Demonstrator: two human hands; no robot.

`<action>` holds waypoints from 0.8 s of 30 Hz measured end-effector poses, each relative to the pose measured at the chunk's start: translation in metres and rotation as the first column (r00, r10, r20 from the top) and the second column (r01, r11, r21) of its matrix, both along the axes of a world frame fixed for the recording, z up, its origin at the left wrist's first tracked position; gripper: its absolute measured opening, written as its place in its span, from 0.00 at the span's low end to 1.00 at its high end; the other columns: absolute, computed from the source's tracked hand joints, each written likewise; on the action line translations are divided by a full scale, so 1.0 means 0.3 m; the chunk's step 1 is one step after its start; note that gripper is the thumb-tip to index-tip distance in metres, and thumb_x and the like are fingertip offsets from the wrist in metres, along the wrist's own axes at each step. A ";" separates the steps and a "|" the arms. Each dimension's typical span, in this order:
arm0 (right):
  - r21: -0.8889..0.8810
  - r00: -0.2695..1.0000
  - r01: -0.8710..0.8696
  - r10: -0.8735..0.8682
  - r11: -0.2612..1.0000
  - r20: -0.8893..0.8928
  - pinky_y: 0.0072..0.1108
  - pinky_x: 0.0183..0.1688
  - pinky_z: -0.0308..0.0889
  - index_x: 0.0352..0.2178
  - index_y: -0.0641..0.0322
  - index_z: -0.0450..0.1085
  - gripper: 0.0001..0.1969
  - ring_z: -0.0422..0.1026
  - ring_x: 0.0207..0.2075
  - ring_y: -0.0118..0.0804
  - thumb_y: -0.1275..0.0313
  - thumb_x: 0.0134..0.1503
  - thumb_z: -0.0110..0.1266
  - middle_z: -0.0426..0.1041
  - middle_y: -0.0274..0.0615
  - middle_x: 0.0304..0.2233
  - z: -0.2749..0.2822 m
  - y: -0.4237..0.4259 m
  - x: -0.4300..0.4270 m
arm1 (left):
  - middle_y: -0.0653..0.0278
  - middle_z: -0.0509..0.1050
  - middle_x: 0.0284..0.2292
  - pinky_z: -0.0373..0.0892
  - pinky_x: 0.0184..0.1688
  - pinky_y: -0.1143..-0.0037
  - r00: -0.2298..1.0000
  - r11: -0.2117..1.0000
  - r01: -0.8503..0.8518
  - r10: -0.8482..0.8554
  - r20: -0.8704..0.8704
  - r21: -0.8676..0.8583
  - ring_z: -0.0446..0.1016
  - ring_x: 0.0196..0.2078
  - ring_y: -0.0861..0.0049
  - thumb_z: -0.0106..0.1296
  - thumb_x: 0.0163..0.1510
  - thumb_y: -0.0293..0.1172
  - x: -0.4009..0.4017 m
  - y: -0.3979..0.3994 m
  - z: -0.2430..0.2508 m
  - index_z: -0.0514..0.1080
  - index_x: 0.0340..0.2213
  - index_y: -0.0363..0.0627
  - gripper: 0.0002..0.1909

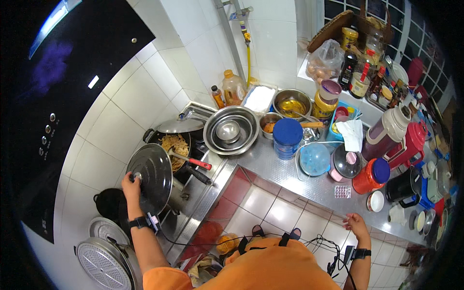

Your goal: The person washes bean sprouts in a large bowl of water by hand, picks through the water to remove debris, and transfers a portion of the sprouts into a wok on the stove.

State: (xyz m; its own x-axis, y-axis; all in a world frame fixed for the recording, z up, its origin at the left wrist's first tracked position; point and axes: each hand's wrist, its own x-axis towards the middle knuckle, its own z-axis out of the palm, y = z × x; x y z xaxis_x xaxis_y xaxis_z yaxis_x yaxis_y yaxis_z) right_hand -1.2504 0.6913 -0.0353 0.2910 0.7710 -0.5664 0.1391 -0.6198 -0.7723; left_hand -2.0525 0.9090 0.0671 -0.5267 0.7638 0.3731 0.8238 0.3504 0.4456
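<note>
My left hand (130, 187) grips the knob of a dark pan lid (157, 181), which is tilted up at the left of the stove. Just behind the lid sits a black frying pan (155, 137) with browned sliced food (176, 144) in it. A spatula with a red handle (198, 162) rests across the pan, above the pan's black handle (197, 175). A metal lid (181, 125) covers the pan's far side or something behind it; I cannot tell which. My right hand (357, 225) is by the counter's front edge, fingers apart and holding nothing.
Nested steel bowls (232, 129) stand right of the stove. Along the steel counter (259, 154) are a blue-lidded jar (287, 138), a blue egg cooker (314, 159), a small pot (346, 163), a pill blister pack (342, 191) and thermoses (386, 132). Steamer parts (105, 264) lean at lower left. Black cables (322, 243) hang near my body.
</note>
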 end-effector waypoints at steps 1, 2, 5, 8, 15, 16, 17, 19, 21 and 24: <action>0.006 1.000 -0.012 0.012 1.000 -0.001 0.19 0.27 0.66 0.40 0.63 0.61 0.12 0.71 0.26 0.32 0.71 0.54 0.43 0.71 0.42 0.30 -0.005 -0.016 0.022 | 0.46 0.68 0.38 0.62 0.45 0.68 1.000 1.000 -0.013 0.013 0.002 -0.003 0.66 0.42 0.56 0.53 0.40 0.30 0.042 0.014 0.010 0.69 0.38 0.37 0.20; -0.013 1.000 -0.012 0.012 1.000 -0.017 0.19 0.27 0.66 0.39 0.63 0.61 0.11 0.71 0.26 0.32 0.71 0.54 0.43 0.71 0.42 0.30 -0.012 -0.029 0.040 | 0.46 0.68 0.38 0.63 0.44 0.68 0.998 0.999 0.031 -0.029 0.049 -0.037 0.67 0.41 0.55 0.53 0.39 0.30 0.071 0.025 0.032 0.68 0.39 0.38 0.21; -0.025 0.993 -0.030 0.027 0.999 -0.118 0.19 0.26 0.66 0.38 0.62 0.62 0.10 0.71 0.25 0.32 0.72 0.54 0.43 0.71 0.42 0.29 -0.026 -0.041 0.055 | 0.47 0.67 0.37 0.65 0.42 0.67 0.999 0.993 -0.053 0.053 -0.003 -0.107 0.68 0.39 0.55 0.53 0.39 0.30 0.044 0.050 0.004 0.69 0.40 0.43 0.21; -0.060 0.989 -0.045 0.036 0.997 -0.143 0.19 0.26 0.66 0.37 0.63 0.62 0.09 0.72 0.25 0.33 0.74 0.54 0.42 0.71 0.42 0.28 -0.024 0.018 0.031 | 0.47 0.69 0.36 0.65 0.42 0.68 0.993 0.976 -0.107 0.115 0.030 -0.191 0.69 0.39 0.55 0.54 0.37 0.34 0.045 0.109 -0.026 0.70 0.38 0.43 0.22; -0.026 0.991 -0.087 0.083 0.996 -0.105 0.18 0.26 0.66 0.39 0.66 0.62 0.12 0.71 0.26 0.31 0.74 0.52 0.44 0.71 0.43 0.29 -0.034 0.258 -0.207 | 0.47 0.72 0.33 0.67 0.41 0.69 1.000 0.962 -0.019 0.024 0.017 -0.273 0.72 0.37 0.58 0.54 0.36 0.33 -0.019 0.374 -0.106 0.70 0.35 0.36 0.21; -0.024 0.992 -0.081 0.078 0.996 -0.098 0.18 0.26 0.66 0.39 0.66 0.62 0.12 0.71 0.26 0.31 0.74 0.52 0.44 0.71 0.43 0.29 -0.031 0.289 -0.265 | 0.46 0.72 0.32 0.67 0.41 0.69 0.999 0.965 0.027 -0.016 0.044 -0.261 0.71 0.37 0.58 0.55 0.35 0.32 -0.037 0.416 -0.110 0.70 0.36 0.36 0.22; -0.022 0.991 -0.074 0.071 0.997 -0.109 0.18 0.27 0.65 0.39 0.66 0.62 0.12 0.71 0.26 0.30 0.75 0.52 0.44 0.72 0.42 0.29 -0.033 0.313 -0.340 | 0.46 0.72 0.32 0.67 0.41 0.69 0.998 0.965 0.035 -0.023 0.050 -0.258 0.71 0.37 0.58 0.55 0.35 0.32 -0.051 0.469 -0.111 0.70 0.36 0.36 0.22; -0.045 0.992 -0.068 0.063 0.997 -0.111 0.18 0.27 0.65 0.39 0.66 0.62 0.12 0.71 0.27 0.30 0.75 0.51 0.44 0.72 0.42 0.29 -0.028 0.347 -0.447 | 0.46 0.72 0.32 0.67 0.40 0.68 0.995 0.953 0.052 -0.024 0.100 -0.297 0.71 0.38 0.57 0.55 0.34 0.32 0.005 0.520 -0.078 0.70 0.36 0.37 0.23; -0.053 0.991 -0.133 0.131 0.990 -0.038 0.18 0.28 0.64 0.39 0.66 0.62 0.12 0.71 0.28 0.29 0.75 0.51 0.44 0.72 0.41 0.29 -0.027 0.390 -0.502 | 0.46 0.70 0.35 0.66 0.41 0.67 0.996 0.963 0.088 -0.086 0.019 -0.255 0.69 0.39 0.56 0.57 0.35 0.35 -0.065 0.647 -0.238 0.69 0.37 0.39 0.24; -0.061 0.993 -0.119 0.118 0.991 -0.017 0.18 0.29 0.64 0.39 0.66 0.62 0.13 0.71 0.28 0.29 0.75 0.51 0.43 0.72 0.41 0.29 -0.051 0.406 -0.563 | 0.47 0.69 0.37 0.66 0.42 0.68 0.994 0.954 0.111 -0.105 0.034 -0.278 0.69 0.40 0.56 0.58 0.36 0.37 -0.076 0.727 -0.253 0.68 0.39 0.39 0.26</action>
